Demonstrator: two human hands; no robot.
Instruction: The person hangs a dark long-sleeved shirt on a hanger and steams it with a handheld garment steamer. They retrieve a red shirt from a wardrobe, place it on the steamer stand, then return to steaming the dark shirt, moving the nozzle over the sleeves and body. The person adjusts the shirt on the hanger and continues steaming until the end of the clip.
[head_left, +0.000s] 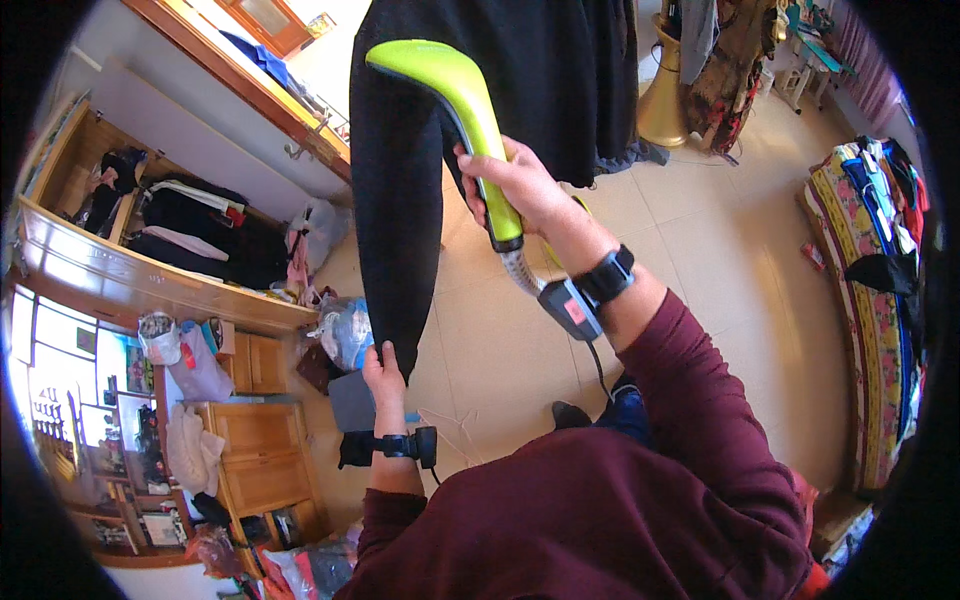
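My right hand (517, 184) is wrapped around the handle of a lime-green garment steamer head (465, 90), whose hose (523, 274) runs down from the handle's end. The steamer head lies over the upper part of a hanging black garment (397, 202), at its left side; whether it touches the cloth I cannot tell. Near the lower end of the garment's long narrow part, a sleeve or leg, my left hand (386, 371) grips the cloth with the thumb in front. Black devices are strapped to both wrists.
An open wardrobe (150, 277) with clothes stands at the left, above wooden cabinets (262, 450). Bags (345, 330) lie on the floor near the garment. At the right is a bed (840, 300) with clothes on it. A gold vase (664, 97) stands at the top right. A hanger (457, 435) lies on the tiles.
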